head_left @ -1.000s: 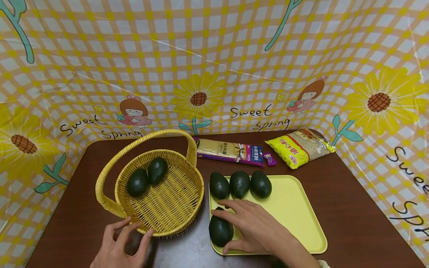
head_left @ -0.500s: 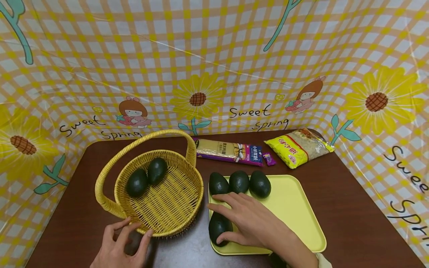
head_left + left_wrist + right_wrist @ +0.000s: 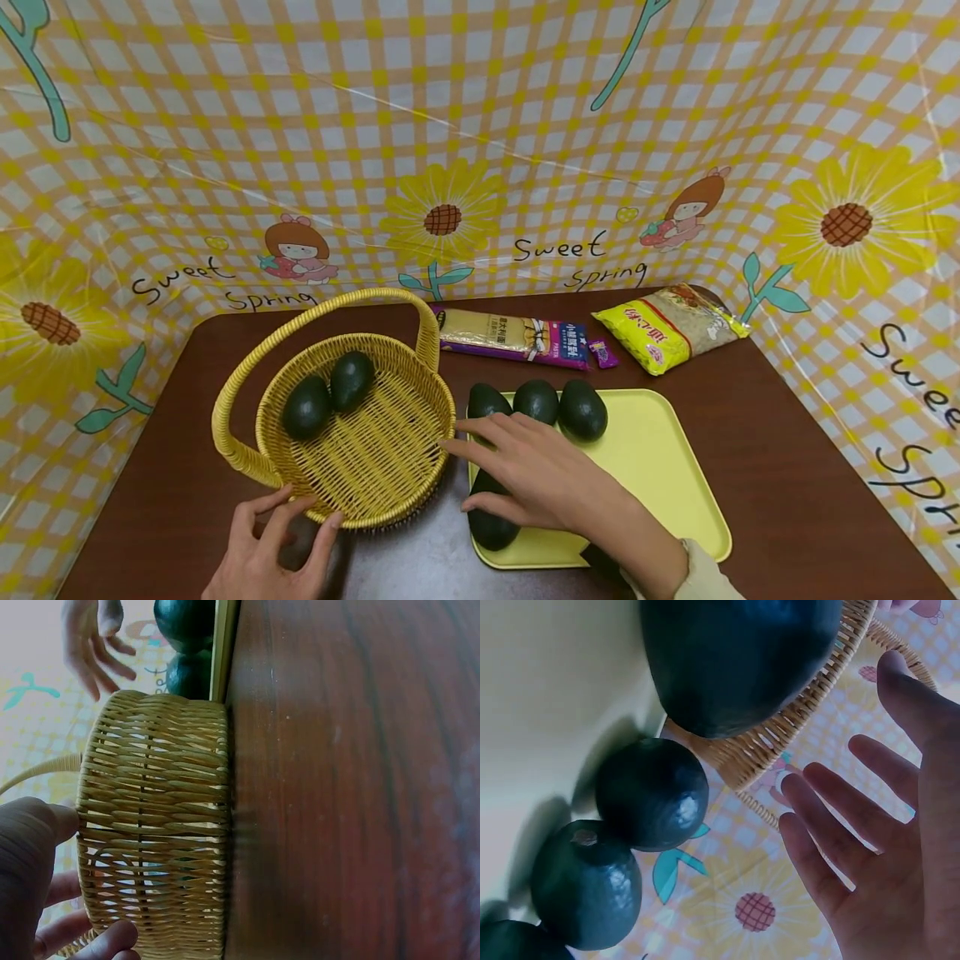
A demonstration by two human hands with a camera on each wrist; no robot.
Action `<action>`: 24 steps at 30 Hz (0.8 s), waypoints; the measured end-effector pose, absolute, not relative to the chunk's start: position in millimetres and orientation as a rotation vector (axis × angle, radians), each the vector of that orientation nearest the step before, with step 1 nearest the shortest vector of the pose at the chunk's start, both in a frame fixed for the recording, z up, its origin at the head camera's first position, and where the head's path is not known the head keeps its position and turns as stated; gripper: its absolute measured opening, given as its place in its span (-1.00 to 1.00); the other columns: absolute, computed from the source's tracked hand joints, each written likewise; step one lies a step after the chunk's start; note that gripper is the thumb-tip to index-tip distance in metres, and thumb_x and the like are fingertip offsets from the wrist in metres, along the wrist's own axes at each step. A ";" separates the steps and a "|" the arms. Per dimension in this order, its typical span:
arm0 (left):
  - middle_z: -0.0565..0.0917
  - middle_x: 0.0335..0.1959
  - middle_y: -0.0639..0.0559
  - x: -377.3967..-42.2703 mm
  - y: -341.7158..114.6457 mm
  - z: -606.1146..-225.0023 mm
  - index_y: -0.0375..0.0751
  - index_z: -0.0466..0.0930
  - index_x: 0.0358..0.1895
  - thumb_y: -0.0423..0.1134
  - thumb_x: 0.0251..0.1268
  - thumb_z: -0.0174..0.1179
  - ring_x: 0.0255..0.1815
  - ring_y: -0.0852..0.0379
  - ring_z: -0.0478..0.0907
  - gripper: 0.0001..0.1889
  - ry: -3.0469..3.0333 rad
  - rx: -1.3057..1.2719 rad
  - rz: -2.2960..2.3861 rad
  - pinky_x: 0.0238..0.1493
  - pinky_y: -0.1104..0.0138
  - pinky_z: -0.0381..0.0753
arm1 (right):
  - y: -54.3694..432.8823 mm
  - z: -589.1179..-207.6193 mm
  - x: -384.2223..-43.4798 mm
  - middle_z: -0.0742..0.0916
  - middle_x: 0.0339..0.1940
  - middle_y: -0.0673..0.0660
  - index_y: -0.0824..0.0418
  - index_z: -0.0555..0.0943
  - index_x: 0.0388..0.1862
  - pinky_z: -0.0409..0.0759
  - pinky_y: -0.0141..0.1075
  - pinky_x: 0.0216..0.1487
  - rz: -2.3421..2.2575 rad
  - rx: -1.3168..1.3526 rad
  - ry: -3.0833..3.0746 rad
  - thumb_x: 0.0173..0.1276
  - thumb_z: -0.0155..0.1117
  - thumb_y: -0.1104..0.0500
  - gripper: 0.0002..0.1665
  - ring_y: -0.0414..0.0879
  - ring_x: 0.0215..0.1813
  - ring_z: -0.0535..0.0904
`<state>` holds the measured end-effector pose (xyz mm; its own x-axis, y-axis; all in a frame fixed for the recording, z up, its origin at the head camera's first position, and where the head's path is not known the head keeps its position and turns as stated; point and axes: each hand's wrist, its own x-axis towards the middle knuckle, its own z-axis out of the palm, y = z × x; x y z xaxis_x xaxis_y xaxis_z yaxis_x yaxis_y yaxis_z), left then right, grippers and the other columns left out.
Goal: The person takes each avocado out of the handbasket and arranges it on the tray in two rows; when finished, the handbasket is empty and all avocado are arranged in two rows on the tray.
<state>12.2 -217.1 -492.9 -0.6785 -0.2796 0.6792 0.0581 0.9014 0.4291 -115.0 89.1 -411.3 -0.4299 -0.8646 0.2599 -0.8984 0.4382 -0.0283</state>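
Note:
A yellow wicker basket (image 3: 375,475) stands at left with two dark green avocados (image 3: 306,408) inside it. At its near rim is my left hand (image 3: 266,546), holding the rim between thumb and fingers; the left wrist view shows the thumb (image 3: 64,821) against it. My right hand (image 3: 525,475) hovers over the left part of a yellow tray (image 3: 652,475), fingers spread and holding nothing. Below it sits a single avocado (image 3: 491,529), partly covered by the hand. A row of three avocados (image 3: 582,411) lies along the tray's far side, the leftmost partly hidden.
Behind the tray lie a pasta packet (image 3: 510,337), a small purple wrapped piece (image 3: 602,353) and a yellow bag (image 3: 667,329). The arched basket handle (image 3: 300,329) rises over the basket's left. A checked cloth (image 3: 480,125) walls the brown table's back and sides.
The right hand has lifted off the near avocado and shifted left and away, its fingertips now near the basket's right rim in the head view. The left hand and the basket stay in place.

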 end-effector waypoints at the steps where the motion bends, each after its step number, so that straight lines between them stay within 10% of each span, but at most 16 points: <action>1: 0.64 -0.17 -0.24 12.2 -217.3 -493.4 -0.14 0.85 -0.22 0.07 0.21 0.57 -0.64 0.09 0.57 -0.66 -2.254 0.155 -0.541 -0.65 0.32 0.47 | 87.3 -410.6 -116.2 0.62 0.47 0.07 -0.03 0.53 0.55 0.66 -0.08 0.31 0.242 1.548 -2.478 0.52 0.35 -0.34 -0.23 -0.02 0.36 0.63; 19: 0.64 -0.17 -0.26 11.4 -218.5 -496.0 -0.14 0.85 -0.22 0.37 0.46 0.24 -0.66 0.12 0.54 -0.41 -2.231 0.133 -0.561 -0.67 0.36 0.42 | 58.1 -395.0 -123.3 0.62 0.48 0.08 -0.01 0.50 0.60 0.66 -0.07 0.32 0.214 1.582 -2.448 0.56 0.35 -0.28 -0.25 -0.01 0.36 0.62; 24: 0.64 -0.17 -0.26 11.6 -218.8 -495.5 -0.14 0.85 -0.22 0.22 0.36 0.44 -0.66 0.13 0.54 -0.56 -2.244 0.136 -0.554 -0.66 0.35 0.43 | 50.9 -388.2 -123.7 0.60 0.51 0.10 -0.02 0.47 0.61 0.64 -0.08 0.34 0.198 1.597 -2.482 0.59 0.31 -0.29 -0.24 0.01 0.37 0.61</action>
<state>11.6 -218.8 -495.5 -0.6719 -0.2712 0.6892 0.0805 0.8983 0.4319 -123.7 50.9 -388.2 -0.4052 -0.8861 0.2249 -0.9106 0.4131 -0.0130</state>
